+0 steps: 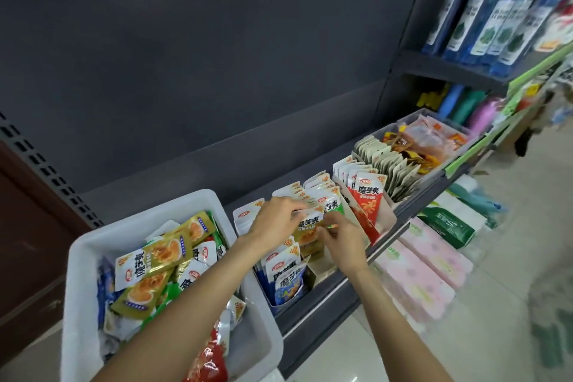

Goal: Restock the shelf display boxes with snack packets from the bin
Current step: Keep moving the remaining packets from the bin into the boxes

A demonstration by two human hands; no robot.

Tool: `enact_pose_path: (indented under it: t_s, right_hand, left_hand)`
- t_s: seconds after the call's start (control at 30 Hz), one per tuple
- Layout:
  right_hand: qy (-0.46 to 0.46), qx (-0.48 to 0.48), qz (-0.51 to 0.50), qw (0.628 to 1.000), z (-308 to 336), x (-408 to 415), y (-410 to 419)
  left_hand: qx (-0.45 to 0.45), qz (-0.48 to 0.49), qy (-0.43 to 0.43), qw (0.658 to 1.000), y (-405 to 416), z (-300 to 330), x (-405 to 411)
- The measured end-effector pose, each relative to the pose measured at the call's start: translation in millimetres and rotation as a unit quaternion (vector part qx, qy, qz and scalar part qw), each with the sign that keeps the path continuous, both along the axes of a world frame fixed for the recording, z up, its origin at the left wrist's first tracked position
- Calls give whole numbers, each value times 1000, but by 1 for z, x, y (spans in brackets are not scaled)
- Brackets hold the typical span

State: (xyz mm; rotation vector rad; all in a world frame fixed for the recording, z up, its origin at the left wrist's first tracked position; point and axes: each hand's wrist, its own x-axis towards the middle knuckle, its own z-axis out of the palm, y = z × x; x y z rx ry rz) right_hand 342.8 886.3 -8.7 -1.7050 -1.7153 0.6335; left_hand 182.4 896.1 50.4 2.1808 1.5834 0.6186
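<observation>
Nearest, the bin point(93, 257) sits on the shelf point(328, 295) just left of the display boxes, with loose packets point(148, 270) heaped inside. Just right of the bin, both hands work over the middle box point(322, 270): the left hand point(276, 220) has fingers curled on the upright row, and the right hand point(341, 242) pinches a yellow packet point(310, 232) at its front. The packet likely seats best if the left hand holds the row back, and the red box point(369, 205) beyond looks well stocked.
</observation>
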Motion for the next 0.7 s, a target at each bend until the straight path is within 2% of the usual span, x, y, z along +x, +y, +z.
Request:
enact_pose_path:
  t_s: [0.1,0.27,0.37,0.43,0.5,0.57,0.63,0.7]
  right_hand:
    - [-5,-9,13,1000,1,-5,7]
    - [14,-39,-2,999,15,-5,4]
    - [9,-3,2,1000,35,-3,-5]
    - [42,35,13,998,55,-6,-14]
    - [84,50,44,994,79,-17,-24]
    - [107,63,105,987,100,-38,-33]
    - [121,56,181,974,105,-66,-38]
    - [83,43,257,962,95,-100,-40]
  left_hand:
    - [17,-9,82,996,8,-1,-1]
    - [70,3,91,993,7,0,-11]
    - [175,42,47,983,-11,10,-33]
    - [263,87,-15,961,-30,15,-56]
    - [303,141,-58,941,-49,14,-80]
    - [284,205,-69,934,-66,5,-107]
    - [216,262,-53,939,-79,-12,-133]
    - [129,293,-10,947,-84,-39,-159]
